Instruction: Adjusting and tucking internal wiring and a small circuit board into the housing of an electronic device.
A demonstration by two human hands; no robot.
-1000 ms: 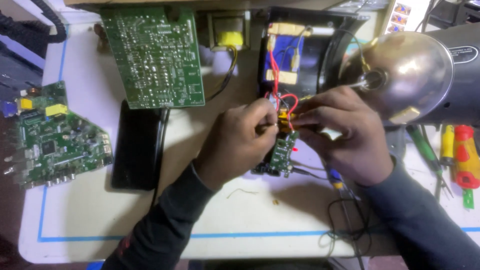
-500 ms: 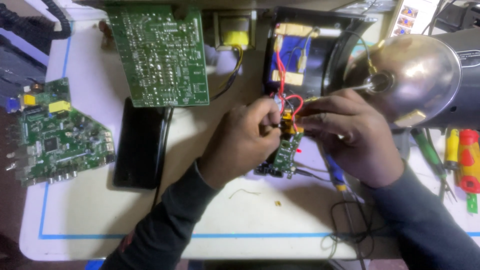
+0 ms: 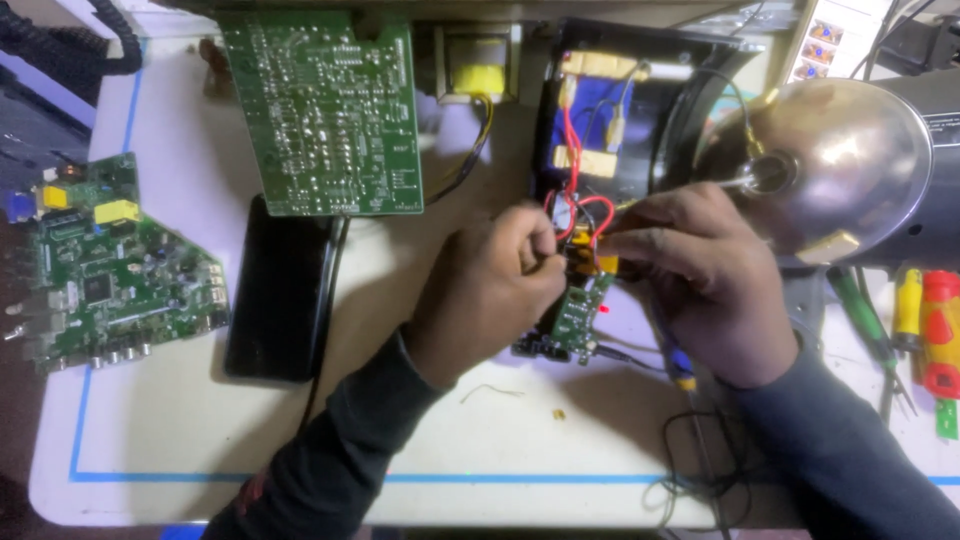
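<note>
A small green circuit board (image 3: 578,318) lies near the middle of the white table (image 3: 180,440), and everything else sits around it. Up and to the left of it lies a large green circuit board (image 3: 325,105), solder side up, with a yellow transformer (image 3: 478,55) just right of that board's top corner and wired to it. Straight left of the small board, past the left hand, a flat black box (image 3: 275,290) lies on the table, and further left at the table's edge is a second green board (image 3: 110,270) crowded with parts and connectors. Above the small board an open black case (image 3: 640,110) holds blue and tan parts, and red wires (image 3: 585,210) run from inside it down to the small board's top end. To the upper right a shiny metal lamp shade (image 3: 830,165) stands close over the right hand. Far right lie screwdrivers (image 3: 925,320) with red, yellow and green handles.

The left hand (image 3: 490,290) comes in from below, curled tight, its fingertips pinched at the top of the small board where the red wires meet it. The right hand (image 3: 700,280) reaches from the right, fingers closed on a small yellow part (image 3: 605,263) at that same spot. Both hands cover the board's upper end.
</note>
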